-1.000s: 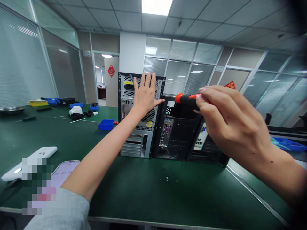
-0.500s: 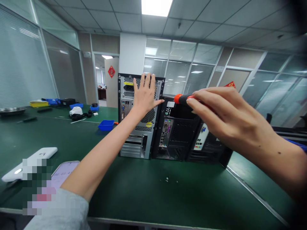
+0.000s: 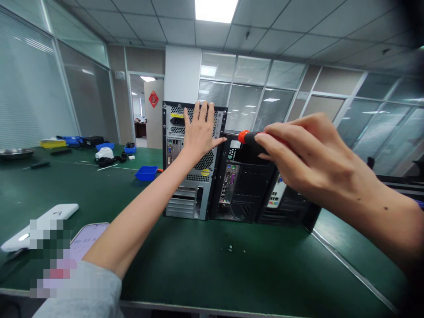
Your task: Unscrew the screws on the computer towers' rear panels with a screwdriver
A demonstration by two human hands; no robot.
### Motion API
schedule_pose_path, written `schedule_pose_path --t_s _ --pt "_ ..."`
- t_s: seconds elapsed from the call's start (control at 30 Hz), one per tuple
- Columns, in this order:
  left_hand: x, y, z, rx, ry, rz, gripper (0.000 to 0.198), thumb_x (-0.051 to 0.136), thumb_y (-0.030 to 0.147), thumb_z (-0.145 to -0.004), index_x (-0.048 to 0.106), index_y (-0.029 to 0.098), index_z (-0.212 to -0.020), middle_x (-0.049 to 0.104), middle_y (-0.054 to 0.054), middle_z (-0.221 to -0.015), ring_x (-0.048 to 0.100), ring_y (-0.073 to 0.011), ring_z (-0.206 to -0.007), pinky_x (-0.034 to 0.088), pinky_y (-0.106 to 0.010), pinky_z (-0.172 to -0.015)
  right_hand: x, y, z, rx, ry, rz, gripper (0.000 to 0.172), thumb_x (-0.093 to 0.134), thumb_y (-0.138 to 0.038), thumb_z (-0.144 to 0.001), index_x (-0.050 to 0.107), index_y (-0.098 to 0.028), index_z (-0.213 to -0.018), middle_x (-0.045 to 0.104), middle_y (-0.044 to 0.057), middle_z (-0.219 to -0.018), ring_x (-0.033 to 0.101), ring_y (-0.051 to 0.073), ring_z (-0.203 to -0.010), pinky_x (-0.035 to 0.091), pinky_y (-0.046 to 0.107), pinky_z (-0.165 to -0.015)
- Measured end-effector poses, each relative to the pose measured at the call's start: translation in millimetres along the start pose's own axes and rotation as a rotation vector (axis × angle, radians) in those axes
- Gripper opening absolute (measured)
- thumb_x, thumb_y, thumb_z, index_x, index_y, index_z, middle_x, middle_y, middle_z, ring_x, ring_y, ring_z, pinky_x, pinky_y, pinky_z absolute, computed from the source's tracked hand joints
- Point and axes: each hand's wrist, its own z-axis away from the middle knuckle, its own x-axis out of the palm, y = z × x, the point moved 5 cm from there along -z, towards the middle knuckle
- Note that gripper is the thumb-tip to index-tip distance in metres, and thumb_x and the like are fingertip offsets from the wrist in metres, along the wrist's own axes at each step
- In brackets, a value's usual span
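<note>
My left hand (image 3: 200,130) lies flat, fingers spread, against the upper back panel of a silver computer tower (image 3: 185,185) standing on the green table (image 3: 185,269). My right hand (image 3: 308,152) is raised close to the camera and grips a screwdriver with an orange and black handle (image 3: 249,136), its handle end pointing left toward the silver tower's right edge. The screwdriver's shaft is hidden behind my fingers. A black computer tower (image 3: 243,185) stands right beside the silver one, with a third tower (image 3: 285,201) behind my right hand.
A few small screws (image 3: 231,248) lie on the table in front of the towers. A phone (image 3: 86,240) and a white device (image 3: 49,218) rest at the near left. Blue bins (image 3: 146,172), a yellow tray (image 3: 53,143) and cables (image 3: 109,160) sit farther back left.
My right hand has shifted slightly left and up with the screwdriver. My left hand has stayed pressed on the silver tower.
</note>
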Motion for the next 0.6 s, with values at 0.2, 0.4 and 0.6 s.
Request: schedule_pose_path --t_s 0.2,0.4,0.6 --pt "-0.3 0.6 0.2 -0.003 -0.004 0.005 0.092 0.055 0.057 -0.076 0.022 0.009 -0.147 0.029 -0.022 -0.151 0.019 -0.0396 -0.142 0.007 -0.060 -0.115 -0.8 -4.8 1.9 -0.032 0.051 0.108 0.029 0.050 -0.012 -0.087 0.052 -0.013 -0.116 0.060 0.007 -0.092 0.051 0.019 -0.081 0.051 0.036 -0.073" --pt "1.4 0.3 0.5 0.000 0.007 0.007 0.092 0.056 0.056 -0.076 0.023 0.008 -0.147 0.029 -0.023 -0.151 0.019 -0.0396 -0.142 0.008 -0.060 -0.115 -1.0 -3.5 5.8 0.037 0.094 0.067 0.030 0.053 -0.012 -0.085 0.054 -0.013 -0.114 0.061 0.009 -0.093 0.051 0.020 -0.083 0.050 0.036 -0.073" --pt "2.4 0.0 0.6 0.006 0.033 0.032 0.093 0.058 0.056 -0.074 0.022 0.012 -0.147 0.030 -0.021 -0.151 0.020 -0.0386 -0.142 0.007 -0.060 -0.115 1.5 0.9 7.8 0.121 0.055 0.068 0.024 0.050 -0.015 -0.087 0.058 -0.017 -0.109 0.062 0.008 -0.091 0.054 0.020 -0.081 0.051 0.038 -0.071"
